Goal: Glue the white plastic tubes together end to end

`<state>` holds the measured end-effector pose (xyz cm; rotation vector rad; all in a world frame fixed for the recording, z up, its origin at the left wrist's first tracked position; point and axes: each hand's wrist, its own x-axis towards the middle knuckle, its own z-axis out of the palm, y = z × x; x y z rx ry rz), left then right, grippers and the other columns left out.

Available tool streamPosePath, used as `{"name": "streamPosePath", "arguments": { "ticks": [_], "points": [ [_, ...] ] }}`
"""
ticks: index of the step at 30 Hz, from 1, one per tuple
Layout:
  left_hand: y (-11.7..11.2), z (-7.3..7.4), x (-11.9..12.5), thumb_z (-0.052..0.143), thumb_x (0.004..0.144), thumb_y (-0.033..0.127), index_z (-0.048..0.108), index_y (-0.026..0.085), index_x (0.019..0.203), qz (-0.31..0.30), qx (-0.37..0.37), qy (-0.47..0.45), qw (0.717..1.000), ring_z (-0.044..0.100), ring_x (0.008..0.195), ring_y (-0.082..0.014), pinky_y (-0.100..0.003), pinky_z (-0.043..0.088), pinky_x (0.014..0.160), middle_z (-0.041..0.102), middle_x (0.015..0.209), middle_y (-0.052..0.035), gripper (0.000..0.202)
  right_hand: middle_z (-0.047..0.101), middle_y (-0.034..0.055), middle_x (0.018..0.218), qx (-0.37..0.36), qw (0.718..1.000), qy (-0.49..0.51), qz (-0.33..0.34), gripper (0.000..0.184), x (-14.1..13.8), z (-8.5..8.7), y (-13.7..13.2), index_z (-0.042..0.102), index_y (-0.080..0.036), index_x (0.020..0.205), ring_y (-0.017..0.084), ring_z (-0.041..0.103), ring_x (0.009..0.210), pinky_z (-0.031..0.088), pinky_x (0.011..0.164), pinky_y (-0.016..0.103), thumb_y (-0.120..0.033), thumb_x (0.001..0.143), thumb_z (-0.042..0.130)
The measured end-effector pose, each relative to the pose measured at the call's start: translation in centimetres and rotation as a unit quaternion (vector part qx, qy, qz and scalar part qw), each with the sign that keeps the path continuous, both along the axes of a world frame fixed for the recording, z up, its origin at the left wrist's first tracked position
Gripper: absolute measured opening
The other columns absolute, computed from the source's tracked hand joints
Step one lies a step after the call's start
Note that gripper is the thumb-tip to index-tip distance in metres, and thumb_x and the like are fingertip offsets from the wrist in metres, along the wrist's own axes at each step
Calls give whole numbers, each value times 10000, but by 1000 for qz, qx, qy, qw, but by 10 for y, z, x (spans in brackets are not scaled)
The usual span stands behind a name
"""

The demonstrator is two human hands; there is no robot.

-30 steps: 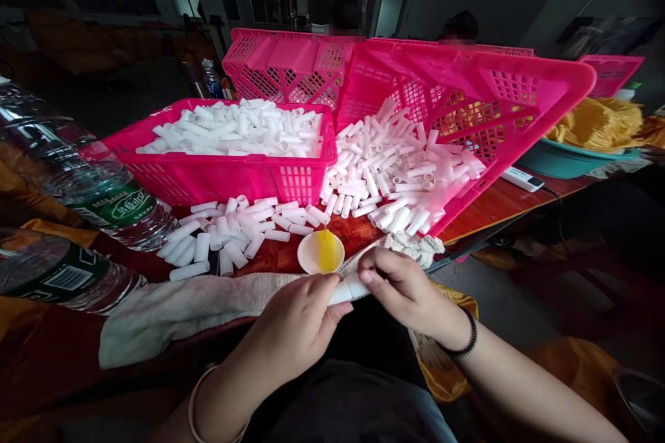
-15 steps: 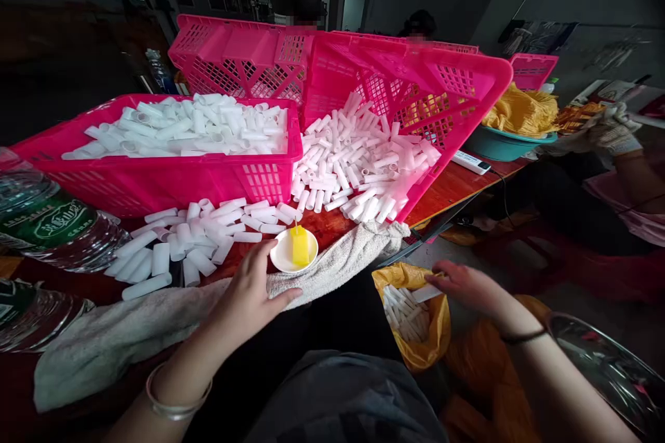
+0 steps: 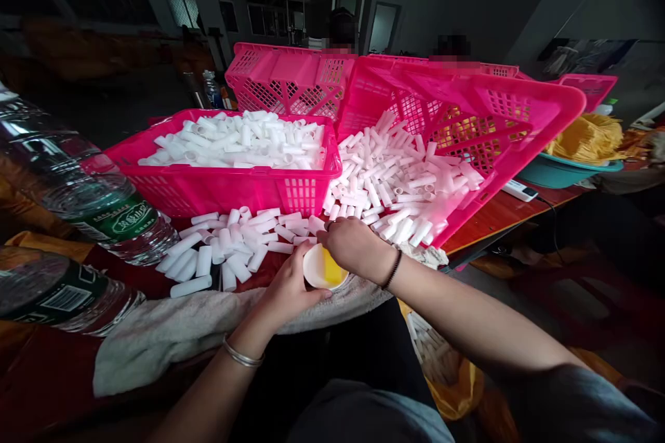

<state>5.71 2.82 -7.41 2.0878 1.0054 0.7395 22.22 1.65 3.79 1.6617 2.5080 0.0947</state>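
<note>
White tubes (image 3: 225,240) on red table (image 3: 483,219)

The left hand (image 3: 291,289) holds the side of a white dish (image 3: 314,266) with a yellow block (image 3: 332,270) in it. The right hand (image 3: 357,246) bends over the dish. Behind, white tubes (image 3: 236,140) fill a pink basket (image 3: 233,192).

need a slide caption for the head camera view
Left hand holds a white dish with a yellow block; right hand overlaps its rim, near scattered white tubes.
</note>
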Motion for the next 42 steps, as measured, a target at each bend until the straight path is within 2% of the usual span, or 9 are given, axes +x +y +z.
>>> {"name": "streamPosePath", "arguments": {
  "ticks": [3,7,12,15,22,28,32,36,42],
  "points": [
    [-1,-4,-1,837,585,246,297,199,1399,23,-10,3,1000,385,1365,-356,-544,345,1101,437,1442,-175,978,701,221,1005,-46,998,-42,-4,235,-25,-4,11,701,-79,981,294,650,997,499,815,404,-124,913,481],
    [-4,-3,0,844,571,277,310,184,1400,51,-19,15,998,414,1342,-371,-555,351,1088,474,1409,-190,991,710,214,995,-67,997,-26,4,218,-35,-14,12,707,-83,970,297,650,1005,493,819,394,-119,890,507],
    [-6,4,0,856,545,282,343,197,1385,57,-13,42,997,462,1290,-392,-573,369,1053,495,1400,-170,988,720,201,930,-77,996,49,-20,202,-6,-25,21,722,-68,916,291,681,871,485,733,345,-88,821,545],
    [-8,7,-1,848,566,294,333,198,1392,54,-24,59,996,473,1278,-378,-552,373,1052,512,1385,-158,979,722,140,844,-80,987,136,-39,229,15,-31,23,722,-107,842,227,672,781,463,678,286,-109,846,492],
    [-9,5,-1,847,567,303,304,202,1410,52,-23,69,996,430,1322,-374,-541,340,1081,471,1429,-168,1007,694,67,827,-115,930,345,-50,253,41,-61,20,659,-127,822,148,630,737,480,666,224,-197,896,427],
    [-9,7,-2,845,574,300,301,214,1415,55,-21,62,996,437,1322,-366,-532,342,1087,483,1422,-155,1006,673,57,805,-160,894,417,-43,238,51,-81,30,640,-117,841,147,615,734,497,678,242,-265,887,459],
    [-8,6,-2,852,564,315,308,189,1413,51,-32,65,996,430,1324,-376,-533,343,1086,470,1424,-171,1016,657,30,722,-191,899,393,-26,217,51,-76,35,662,-126,775,141,580,671,470,644,245,-263,862,518],
    [-7,4,-2,852,565,305,296,228,1413,47,-34,56,997,425,1325,-377,-553,330,1085,458,1434,-152,1017,662,34,725,-172,917,359,-17,194,53,-58,38,692,-137,759,150,568,675,440,664,259,-189,842,524],
    [-6,1,-2,857,559,279,301,217,1404,48,-22,48,997,439,1317,-371,-556,340,1077,491,1404,-159,1013,694,70,860,-29,934,356,-5,221,52,-28,8,711,-150,880,164,616,771,457,728,261,-111,858,495]
  ]
}}
